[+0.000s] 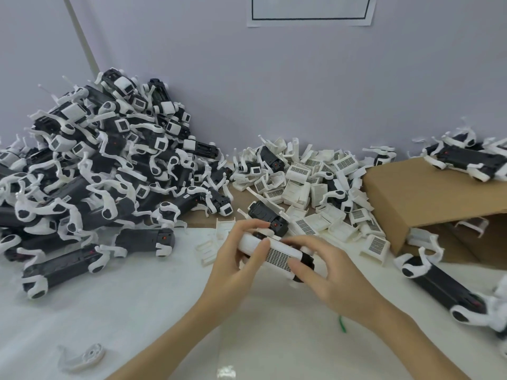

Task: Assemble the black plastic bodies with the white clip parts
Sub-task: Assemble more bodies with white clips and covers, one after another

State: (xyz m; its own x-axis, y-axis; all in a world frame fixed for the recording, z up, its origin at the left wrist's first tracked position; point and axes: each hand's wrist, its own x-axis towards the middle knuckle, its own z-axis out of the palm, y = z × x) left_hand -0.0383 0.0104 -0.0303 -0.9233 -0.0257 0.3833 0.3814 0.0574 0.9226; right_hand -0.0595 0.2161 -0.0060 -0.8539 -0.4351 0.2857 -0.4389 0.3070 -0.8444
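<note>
Both hands hold one black plastic body [306, 259] at the centre of the table, with a white clip part [275, 250] with a dark grid lying along its top. My left hand [241, 252] grips the left end, thumb on the white part. My right hand [326, 267] grips the right end, fingers pressing on the clip. More white clip parts [310, 185] lie heaped just beyond the hands. Another black body [267, 213] sits right behind my left fingers.
A large pile of black-and-white assemblies [104, 171] fills the left. A cardboard box [430, 198] lies open at the right with an assembly [472, 157] on top. More assemblies [444, 286] lie at the right edge. A loose white piece [85, 356] lies near front left.
</note>
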